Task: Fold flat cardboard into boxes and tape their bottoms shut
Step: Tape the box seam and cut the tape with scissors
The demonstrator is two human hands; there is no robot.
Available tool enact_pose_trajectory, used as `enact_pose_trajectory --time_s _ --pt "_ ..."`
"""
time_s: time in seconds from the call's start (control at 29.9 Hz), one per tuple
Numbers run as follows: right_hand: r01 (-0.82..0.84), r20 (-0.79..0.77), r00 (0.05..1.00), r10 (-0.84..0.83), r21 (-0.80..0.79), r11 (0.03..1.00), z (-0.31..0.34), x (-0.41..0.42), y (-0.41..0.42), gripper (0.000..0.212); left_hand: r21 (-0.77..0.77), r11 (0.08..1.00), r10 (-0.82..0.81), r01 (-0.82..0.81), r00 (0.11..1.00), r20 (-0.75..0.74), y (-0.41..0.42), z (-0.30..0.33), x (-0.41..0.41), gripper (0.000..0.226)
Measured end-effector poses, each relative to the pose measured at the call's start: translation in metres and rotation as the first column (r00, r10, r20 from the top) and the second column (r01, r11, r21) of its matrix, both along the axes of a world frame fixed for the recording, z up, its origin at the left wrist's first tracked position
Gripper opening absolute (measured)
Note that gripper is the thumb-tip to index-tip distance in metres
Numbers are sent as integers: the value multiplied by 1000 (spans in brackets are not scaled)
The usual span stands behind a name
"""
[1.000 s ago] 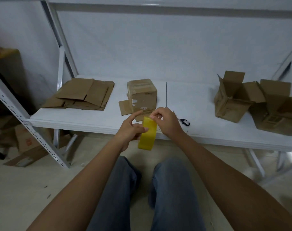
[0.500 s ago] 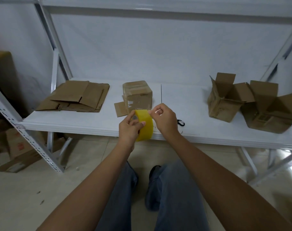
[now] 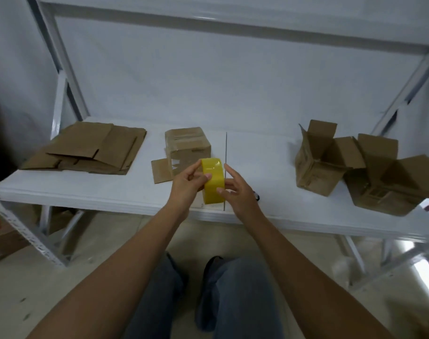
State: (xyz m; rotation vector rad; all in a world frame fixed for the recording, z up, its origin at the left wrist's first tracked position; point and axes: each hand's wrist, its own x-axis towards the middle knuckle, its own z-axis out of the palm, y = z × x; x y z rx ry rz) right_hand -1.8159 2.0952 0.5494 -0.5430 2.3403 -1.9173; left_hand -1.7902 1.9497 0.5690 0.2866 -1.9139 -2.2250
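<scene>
1. Cardboard box (image 3: 187, 149), folded and standing on the white counter (image 3: 110, 194), sits just behind both hands; one loose flap (image 3: 160, 170) lies flat at its left foot, and shiny tape strips show on its top and front.
2. Print on the boxes is too blurred to read; no brand can be made out.
3. Yellow tape roll (image 3: 213, 183) is held upright above the counter's front edge, between the hands and in front of the box.
4. Left hand (image 3: 187, 184) grips the roll, fingers curled round its left side and thumb on its face.
5. Right hand (image 3: 236, 189) touches the roll's right side with spread, mostly straight fingers.
6. Flat cardboard stack (image 3: 91, 148) lies well to the left on the counter.
7. Two open boxes (image 3: 316, 165) (image 3: 389, 187) stand touching at the right, flaps up.
8. Small dark object (image 3: 257, 196) peeks out beside the right wrist; what it is cannot be told.
</scene>
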Motion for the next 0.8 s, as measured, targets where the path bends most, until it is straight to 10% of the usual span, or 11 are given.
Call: enact_pose_trajectory --time_s 0.17,0.4,0.64,0.8 --pt "101 -28 995 -100 23 995 -3 -41 12 62 -152 983 -95 102 994 54 7 -13 -43 38" --pt "196 -174 976 -128 470 861 -13 -124 34 57 -462 848 -122 259 944 306 -4 -69 -117 42" --pt "155 -169 984 -45 717 680 -50 -176 38 47 -876 367 -101 314 949 298 -11 -105 -137 30" --pt "194 -175 980 -94 751 631 -56 -176 31 47 -897 309 -122 316 949 292 -19 -107 -130 43"
